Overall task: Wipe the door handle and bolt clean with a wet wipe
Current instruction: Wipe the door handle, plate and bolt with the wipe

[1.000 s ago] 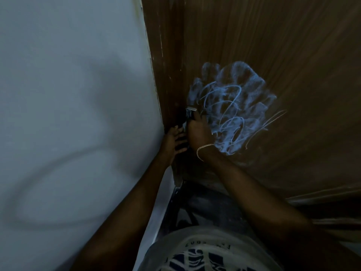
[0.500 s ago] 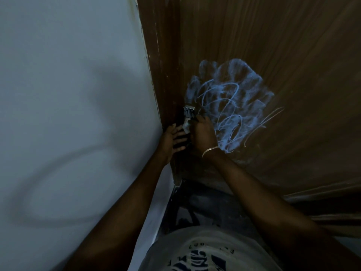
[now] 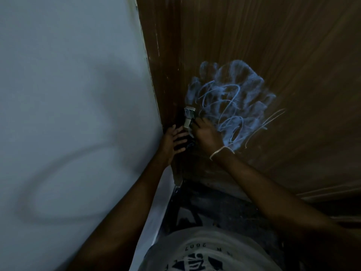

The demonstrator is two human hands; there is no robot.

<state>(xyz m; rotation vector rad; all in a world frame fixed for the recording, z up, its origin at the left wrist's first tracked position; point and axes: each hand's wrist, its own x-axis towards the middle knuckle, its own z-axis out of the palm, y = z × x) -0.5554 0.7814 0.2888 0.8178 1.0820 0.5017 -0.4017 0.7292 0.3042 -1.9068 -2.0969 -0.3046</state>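
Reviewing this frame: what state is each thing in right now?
bolt: partly covered by fingers; slid or not, unclear.
left hand: fingers spread, flat beside the bolt.
right hand: at the bolt, fingers curled; what it holds is hidden.
door: marked with blue chalk scribbles.

Pale wall (image 3: 68, 94) fills 9 o'clock. Brown wood door (image 3: 293, 45) at 2 o'clock, blue chalk scribble (image 3: 230, 98) near centre. White printed shirt (image 3: 205, 251) at 6 o'clock, dark floor (image 3: 224, 210) just above.
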